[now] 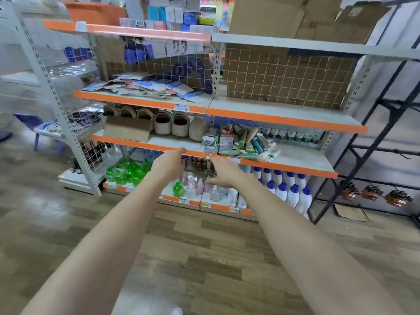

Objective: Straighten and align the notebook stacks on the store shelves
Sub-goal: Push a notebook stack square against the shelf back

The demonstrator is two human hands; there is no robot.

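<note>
A messy pile of thin notebooks, blue, white and pinkish, lies fanned out and overlapping on the left half of an orange-edged shelf. Both my arms reach forward in the air below that shelf. My left hand holds nothing, fingers relaxed, in front of the shelf edge one level down. My right hand is spread with straight fingers beside it, also holding nothing. Neither hand touches the notebooks.
Woven slippers and a cardboard box sit under the notebooks, tubes and small cartons to the right. Green, pink and white bottles fill the bottom shelf. The shelf right of the notebooks is bare. A black rack stands at right.
</note>
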